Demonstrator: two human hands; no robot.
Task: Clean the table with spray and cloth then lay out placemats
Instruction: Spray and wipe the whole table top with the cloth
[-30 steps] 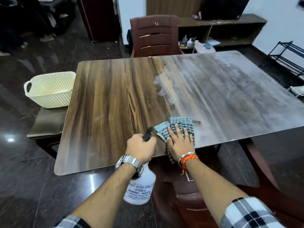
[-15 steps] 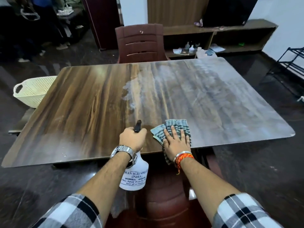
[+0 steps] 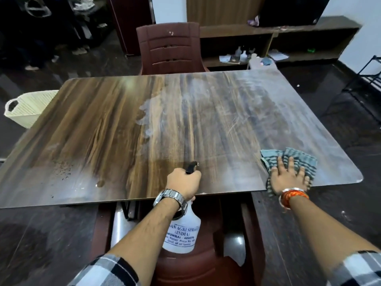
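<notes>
The wood-grain table (image 3: 99, 124) fills the middle of the view, with a wet, hazy film over its right half and droplets near the front left. My left hand (image 3: 182, 185) grips the neck of a white spray bottle (image 3: 182, 234), whose black nozzle points over the near edge while its body hangs below the tabletop. My right hand (image 3: 288, 178) presses flat, fingers spread, on a green striped cloth (image 3: 292, 157) at the table's front right corner. No placemats are in view.
A maroon plastic chair (image 3: 171, 48) stands at the far side, and another maroon chair (image 3: 191, 271) sits right below me. A cream basket (image 3: 26, 108) rests on a seat at the left. A low shelf (image 3: 288, 44) with small bottles lines the back wall; a black rack (image 3: 367, 79) stands right.
My right hand has slid the cloth to the right along the near edge, from beside the bottle to the front right corner. The left hand still holds the bottle in the same spot.
</notes>
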